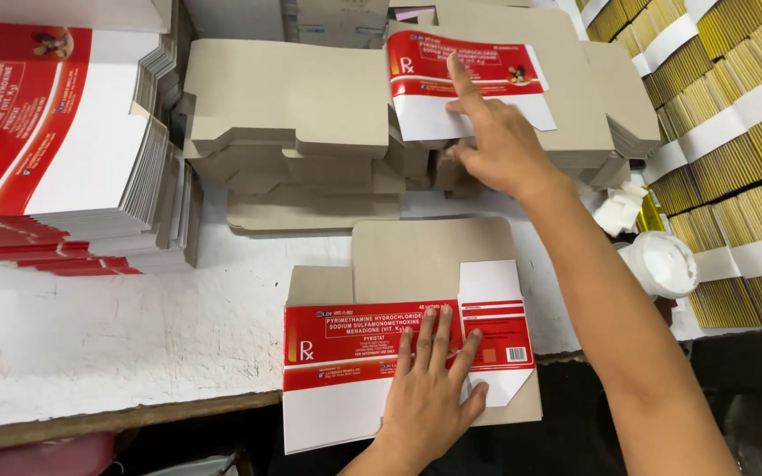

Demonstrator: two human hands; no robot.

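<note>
— Head view: where are the hands?
— Left hand (429,388) lies flat, fingers spread, on the folded carton (399,353) at the table's (116,335) front edge.
— Right hand (496,145)?
— Forefinger out, touching a carton on the back stack (310,115).

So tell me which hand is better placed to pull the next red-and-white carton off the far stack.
Right hand. Its fingers already rest on the top carton of the far stack, while the left hand lies flat on the near carton at the table edge.
</note>
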